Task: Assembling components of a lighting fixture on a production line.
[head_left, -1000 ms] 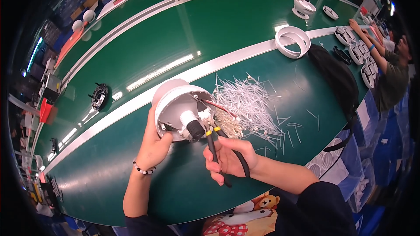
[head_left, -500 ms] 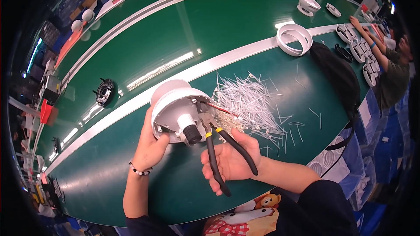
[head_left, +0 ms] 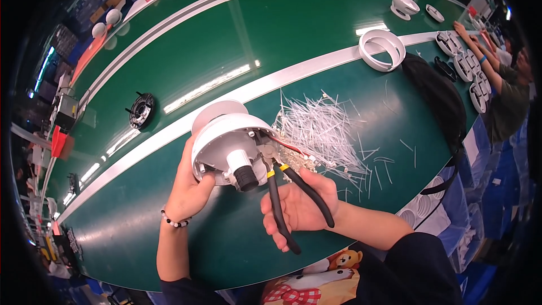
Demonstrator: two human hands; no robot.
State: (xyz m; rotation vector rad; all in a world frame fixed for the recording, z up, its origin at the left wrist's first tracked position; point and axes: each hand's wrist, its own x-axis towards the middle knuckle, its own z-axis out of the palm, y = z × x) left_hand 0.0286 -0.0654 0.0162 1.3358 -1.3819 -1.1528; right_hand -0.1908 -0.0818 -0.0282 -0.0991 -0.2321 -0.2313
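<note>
My left hand (head_left: 189, 192), with a beaded bracelet at its wrist, grips a white domed housing (head_left: 217, 127) by its left side. The housing is tilted so that its open underside faces me. Out of it sticks a white cylinder with a black ribbed end (head_left: 246, 178). A thin red and dark wire (head_left: 289, 146) runs out at the right. My right hand (head_left: 299, 206) holds cutting pliers (head_left: 296, 183) with black, yellow-banded handles. The handles are spread, and the metal jaws reach the housing's right rim. What lies between the jaws is hidden.
Cut white cable ties (head_left: 322, 130) lie piled right of the housing. Behind runs a metal rail (head_left: 282, 77), with a black round part (head_left: 141, 110) beyond it. A white ring (head_left: 367, 51) and black bag (head_left: 432, 96) sit to the right. Another person's arm (head_left: 480, 51) reaches in far right.
The housing has shifted slightly left and tipped a little in my left hand. Beyond the rail, the black round part and a distant white unit have moved right. The pliers stay nearly in place.
</note>
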